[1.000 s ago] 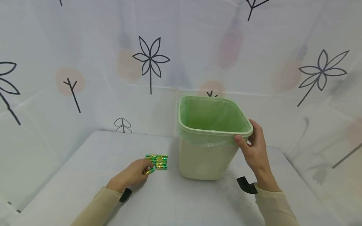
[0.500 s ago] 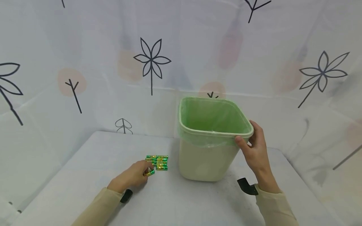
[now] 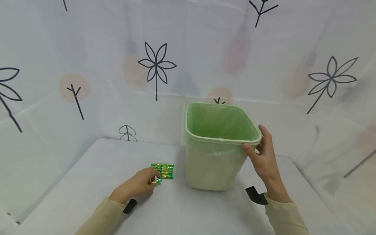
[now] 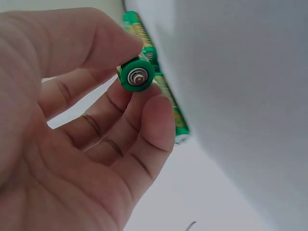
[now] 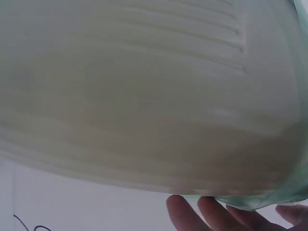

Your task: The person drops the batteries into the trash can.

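Note:
My left hand [image 3: 136, 184] pinches a green-and-gold battery [image 4: 138, 78] between thumb and fingers; its spring-like or stepped metal end faces the left wrist camera. Just beyond the fingertips, several matching batteries [image 3: 167, 171] lie in a tight block on the table, partly hidden by the hand. To their right stands a pale green trash bin [image 3: 210, 169], lined with a thin green bag [image 3: 211, 149] folded over its rim. My right hand [image 3: 265, 164] holds the bin's right corner near the rim, thumb in front and fingers round the side. The bin's bottom inside is hidden.
A white cloth covers the table [image 3: 182, 212]. Behind it hangs a white curtain [image 3: 102, 49] with printed flowers and twigs, close to the table's back edge. A black strap piece [image 3: 255, 195] sticks out from the right wrist.
The pinched battery has tilted slightly in my left fingers. My right hand keeps its place on the bin, and the whole head view has shifted slightly downward.

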The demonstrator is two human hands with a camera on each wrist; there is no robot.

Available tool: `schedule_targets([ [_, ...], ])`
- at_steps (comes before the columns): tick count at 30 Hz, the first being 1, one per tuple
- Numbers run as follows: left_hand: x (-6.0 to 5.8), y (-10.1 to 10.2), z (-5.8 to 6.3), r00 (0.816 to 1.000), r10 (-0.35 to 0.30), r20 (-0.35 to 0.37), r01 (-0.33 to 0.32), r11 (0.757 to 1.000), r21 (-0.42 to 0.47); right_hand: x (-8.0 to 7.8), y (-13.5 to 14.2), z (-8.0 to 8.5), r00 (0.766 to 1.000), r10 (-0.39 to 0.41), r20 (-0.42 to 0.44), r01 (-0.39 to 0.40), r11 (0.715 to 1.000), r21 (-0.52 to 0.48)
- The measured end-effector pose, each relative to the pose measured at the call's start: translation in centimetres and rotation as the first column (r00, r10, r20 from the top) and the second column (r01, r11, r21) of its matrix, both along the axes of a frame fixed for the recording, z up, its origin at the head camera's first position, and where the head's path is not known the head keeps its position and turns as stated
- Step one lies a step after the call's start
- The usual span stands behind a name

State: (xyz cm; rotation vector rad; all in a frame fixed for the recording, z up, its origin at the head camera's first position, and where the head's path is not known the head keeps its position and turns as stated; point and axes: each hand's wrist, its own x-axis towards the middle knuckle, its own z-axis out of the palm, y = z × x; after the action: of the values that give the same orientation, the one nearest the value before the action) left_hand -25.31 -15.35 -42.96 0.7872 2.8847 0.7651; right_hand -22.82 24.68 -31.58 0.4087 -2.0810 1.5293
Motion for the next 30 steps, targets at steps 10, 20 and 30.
schedule_targets([
  [10, 1.3, 1.0, 3.3, 0.985, -0.117, -0.126, 0.118, 0.993, -0.001, 0.0, -0.1, -0.1, 0.998, -0.066, -0.021, 0.066, 0.998, 0.014],
  [20, 2.2, 1.3, 7.9, 0.960, -0.218, -0.175, 0.222, 0.975, 0.005, -0.1, -0.7, 0.1, 0.998, -0.067, -0.017, 0.067, 0.997, -0.023],
  [30, 1.5, 1.3, 12.8, 0.960, -0.213, -0.183, 0.227, 0.972, 0.062, -0.1, -0.5, 0.3, 0.998, -0.049, -0.025, 0.049, 0.999, -0.022],
])
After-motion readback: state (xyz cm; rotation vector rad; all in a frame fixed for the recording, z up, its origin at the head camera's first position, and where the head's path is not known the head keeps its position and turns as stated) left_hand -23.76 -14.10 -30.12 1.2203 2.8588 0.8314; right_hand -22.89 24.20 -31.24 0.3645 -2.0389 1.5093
